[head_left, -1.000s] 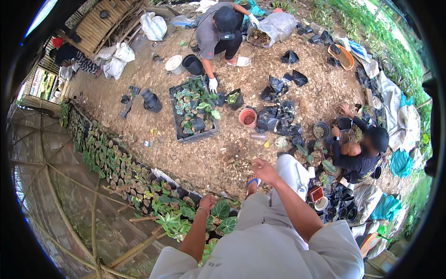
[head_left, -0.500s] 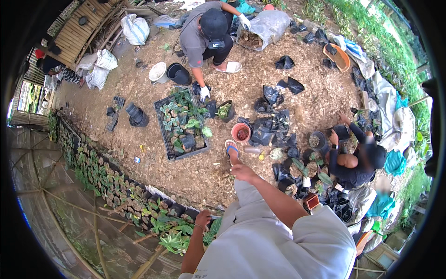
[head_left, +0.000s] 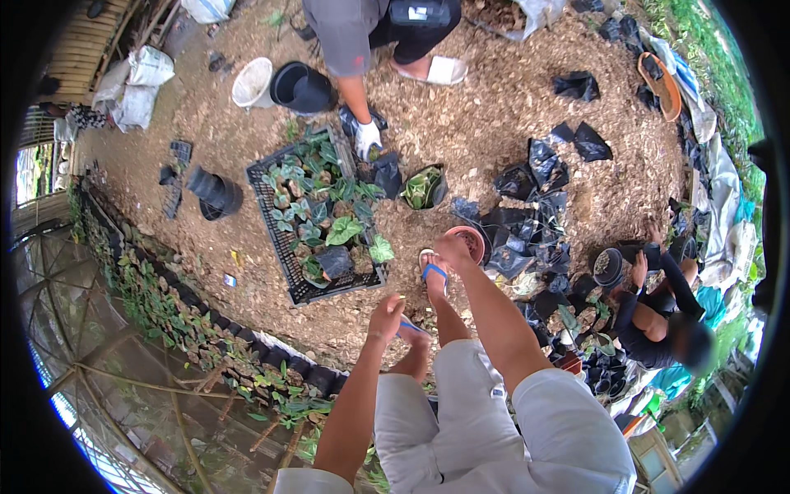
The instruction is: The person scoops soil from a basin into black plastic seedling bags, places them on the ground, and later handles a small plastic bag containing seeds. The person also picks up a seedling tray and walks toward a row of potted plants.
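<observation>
My left hand (head_left: 387, 318) is closed, held low in front of my left knee. A tiny yellowish bit shows at its fingertips, too small to name. My right hand (head_left: 453, 249) is loosely curled and overlaps the left edge of a reddish pot (head_left: 471, 239) with dark contents. Whether it touches the pot, and what it holds, I cannot make out. Ahead lies a black plastic crate (head_left: 276, 239) of leafy potted plants (head_left: 341, 230). To its right stands a black grow bag with a green plant (head_left: 425, 187). My feet, in blue-strapped flip-flops (head_left: 434, 272), are beneath my hands.
A co-worker's white-gloved hand (head_left: 368, 138) is at a black bag (head_left: 385, 173) beside the crate. Black plastic bags (head_left: 527, 230) lie right of the pot. Another person (head_left: 658, 313) crouches at the right by a grey pot (head_left: 608, 267). Plants (head_left: 222, 346) line the left edge.
My view has tilted down and closer to the crate and pot. My right hand has moved forward to the reddish pot, and my left hand has come forward from the row of plants.
</observation>
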The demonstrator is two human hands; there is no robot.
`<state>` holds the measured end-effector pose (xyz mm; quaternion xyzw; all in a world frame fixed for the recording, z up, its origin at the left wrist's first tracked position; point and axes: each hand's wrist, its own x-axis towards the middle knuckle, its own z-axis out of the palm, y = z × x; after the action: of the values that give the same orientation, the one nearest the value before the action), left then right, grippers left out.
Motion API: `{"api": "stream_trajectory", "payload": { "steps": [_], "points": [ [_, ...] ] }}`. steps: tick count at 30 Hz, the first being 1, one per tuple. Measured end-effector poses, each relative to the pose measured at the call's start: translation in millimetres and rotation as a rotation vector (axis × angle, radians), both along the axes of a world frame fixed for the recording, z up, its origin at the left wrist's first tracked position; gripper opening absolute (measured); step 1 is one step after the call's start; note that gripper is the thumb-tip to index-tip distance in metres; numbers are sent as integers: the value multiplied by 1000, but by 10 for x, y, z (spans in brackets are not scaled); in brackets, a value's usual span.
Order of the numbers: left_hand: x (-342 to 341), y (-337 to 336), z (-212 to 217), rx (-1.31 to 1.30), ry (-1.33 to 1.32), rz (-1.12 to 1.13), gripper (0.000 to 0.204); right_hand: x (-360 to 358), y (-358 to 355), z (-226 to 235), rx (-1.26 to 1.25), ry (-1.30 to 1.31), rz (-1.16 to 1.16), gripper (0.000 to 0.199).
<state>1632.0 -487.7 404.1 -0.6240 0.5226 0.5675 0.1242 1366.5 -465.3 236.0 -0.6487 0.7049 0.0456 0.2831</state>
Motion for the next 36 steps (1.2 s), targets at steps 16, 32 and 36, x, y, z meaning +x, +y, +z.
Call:
{"api": "stream_trajectory", "payload": {
  "steps": [16,32,36],
  "points": [
    [169,917,-1463,430,182,454,31,-73,-614,-2014,186,-51,-804,41],
    [300,73,-1204,399,168,579,49,43,-275,250,-110,-1437,-1503,11],
    [-74,-442,-1080,533,509,1070,68,198,80,1309,-175,-1867,-1397,13]
  ]
}}
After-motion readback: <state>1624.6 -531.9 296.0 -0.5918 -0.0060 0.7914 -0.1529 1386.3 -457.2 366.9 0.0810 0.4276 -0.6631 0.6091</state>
